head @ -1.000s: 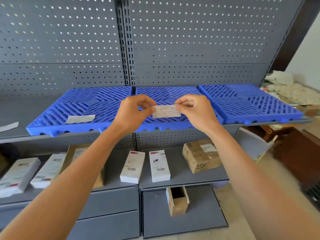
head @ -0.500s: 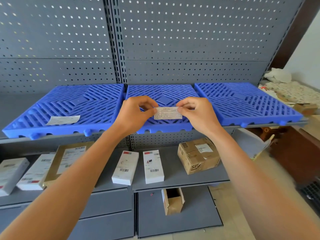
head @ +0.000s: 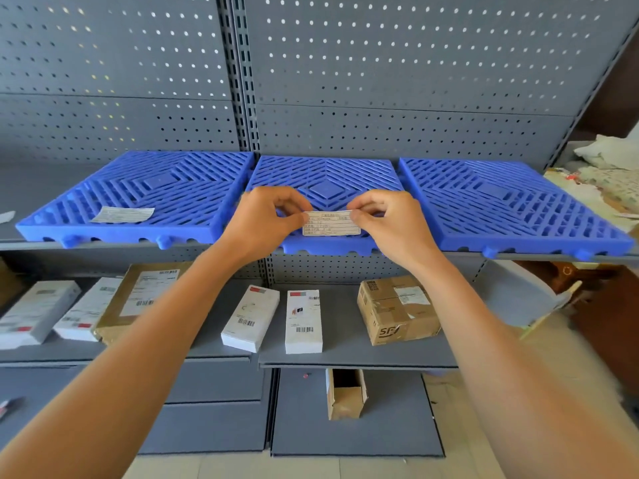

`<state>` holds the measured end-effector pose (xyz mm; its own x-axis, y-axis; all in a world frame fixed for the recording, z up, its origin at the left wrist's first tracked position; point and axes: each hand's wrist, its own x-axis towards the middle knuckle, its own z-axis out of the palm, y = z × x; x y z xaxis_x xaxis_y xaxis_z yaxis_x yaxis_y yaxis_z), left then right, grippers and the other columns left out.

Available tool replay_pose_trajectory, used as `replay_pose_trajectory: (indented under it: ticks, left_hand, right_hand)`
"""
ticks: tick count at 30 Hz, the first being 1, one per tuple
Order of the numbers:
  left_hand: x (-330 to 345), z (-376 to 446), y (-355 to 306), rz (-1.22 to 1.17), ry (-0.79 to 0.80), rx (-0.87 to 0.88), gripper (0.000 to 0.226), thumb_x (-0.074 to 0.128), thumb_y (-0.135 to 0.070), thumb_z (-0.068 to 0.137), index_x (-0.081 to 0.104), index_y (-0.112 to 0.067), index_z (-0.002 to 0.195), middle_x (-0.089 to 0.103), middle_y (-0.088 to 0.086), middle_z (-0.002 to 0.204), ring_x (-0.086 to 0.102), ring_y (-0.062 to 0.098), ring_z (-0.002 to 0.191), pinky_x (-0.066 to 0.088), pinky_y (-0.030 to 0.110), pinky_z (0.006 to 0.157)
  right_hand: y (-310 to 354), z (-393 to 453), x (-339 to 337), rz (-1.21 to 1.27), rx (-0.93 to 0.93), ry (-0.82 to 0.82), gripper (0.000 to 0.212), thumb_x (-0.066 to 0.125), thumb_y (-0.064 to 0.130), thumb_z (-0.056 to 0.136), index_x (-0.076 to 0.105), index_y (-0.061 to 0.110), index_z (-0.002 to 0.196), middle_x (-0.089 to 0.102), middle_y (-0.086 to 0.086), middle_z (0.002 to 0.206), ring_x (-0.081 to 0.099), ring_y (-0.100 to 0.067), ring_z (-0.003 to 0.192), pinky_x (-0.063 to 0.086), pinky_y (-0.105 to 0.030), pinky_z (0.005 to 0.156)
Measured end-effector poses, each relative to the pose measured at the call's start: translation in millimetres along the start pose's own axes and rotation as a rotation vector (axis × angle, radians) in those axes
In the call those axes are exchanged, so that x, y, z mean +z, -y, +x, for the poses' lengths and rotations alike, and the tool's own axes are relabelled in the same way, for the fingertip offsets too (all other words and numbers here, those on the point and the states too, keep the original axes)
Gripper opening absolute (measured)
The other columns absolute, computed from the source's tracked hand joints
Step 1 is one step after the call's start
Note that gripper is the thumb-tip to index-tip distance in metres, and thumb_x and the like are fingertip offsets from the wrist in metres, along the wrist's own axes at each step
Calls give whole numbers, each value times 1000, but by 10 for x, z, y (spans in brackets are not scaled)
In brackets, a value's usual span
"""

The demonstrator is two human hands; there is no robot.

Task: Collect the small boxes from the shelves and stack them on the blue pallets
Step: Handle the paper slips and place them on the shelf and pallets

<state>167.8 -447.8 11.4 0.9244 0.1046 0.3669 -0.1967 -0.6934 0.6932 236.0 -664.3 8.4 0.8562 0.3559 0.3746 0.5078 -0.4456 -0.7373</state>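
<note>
Blue slatted plastic pallets lie side by side along the upper grey metal shelf (head: 52, 245); above the middle pallet (head: 325, 178) a person's left hand (head: 262, 219) and right hand (head: 390, 223) each pinch one end of a small white printed paper label (head: 330, 223). Left of that pallet, another pallet (head: 166, 191) carries a second label (head: 122, 215). Below the middle pallet, two white boxes (head: 250, 318) (head: 303, 321) and a brown taped cardboard box (head: 397, 309) rest on the lower shelf.

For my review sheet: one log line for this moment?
left hand + right hand: pinch small white paper label | over middle blue plastic pallet | pallets: no boxes
</note>
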Motion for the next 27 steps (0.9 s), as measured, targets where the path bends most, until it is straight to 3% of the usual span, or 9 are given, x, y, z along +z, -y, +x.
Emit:
replay_pose_trajectory:
  ticks: [9, 14, 18, 23, 27]
  left_hand:
    - [98, -34, 2, 49, -43, -30, 12, 74, -12, 89, 74, -20, 98, 73, -9, 82, 65, -4, 76, 43, 6, 67]
    - [111, -35, 43, 58, -43, -14, 17, 72, -8, 89, 74, -20, 101, 73, -9, 85, 64, -3, 83, 43, 6, 72]
    - [94, -35, 62, 95, -50, 6, 12, 73, -11, 88, 76, -19, 97, 72, -11, 91, 62, -5, 86, 42, 3, 74]
    - [83, -2, 92, 140, -28, 24, 7, 74, -15, 88, 77, -22, 88, 70, -8, 93, 63, 6, 86, 46, 12, 78]
    - [97, -12, 77, 129, -28, 37, 8, 71, -14, 91, 78, -17, 92, 70, -9, 90, 61, 3, 86, 43, 5, 74]
  right_hand:
    - [-121, -11, 20, -69, -63, 16, 10, 69, 15, 91, 75, 18, 97, 72, 10, 86, 62, 8, 77, 44, -7, 68]
    - [-129, -36, 64, -148, -135, -13, 11, 70, 12, 90, 75, 17, 98, 69, 9, 88, 62, -4, 83, 50, -20, 78]
    - [-142, -31, 75, -198, -151, -1, 11, 69, 15, 91, 76, 18, 99, 68, 8, 95, 61, -9, 93, 49, -24, 81]
    - [-115, -25, 61, -206, -139, 14, 14, 64, 18, 94, 77, 17, 97, 71, 5, 99, 60, -7, 93, 44, -19, 79]
    - [-87, -32, 54, -194, -134, 17, 15, 62, 18, 96, 77, 17, 97, 69, 10, 95, 59, -3, 89, 43, -13, 76]
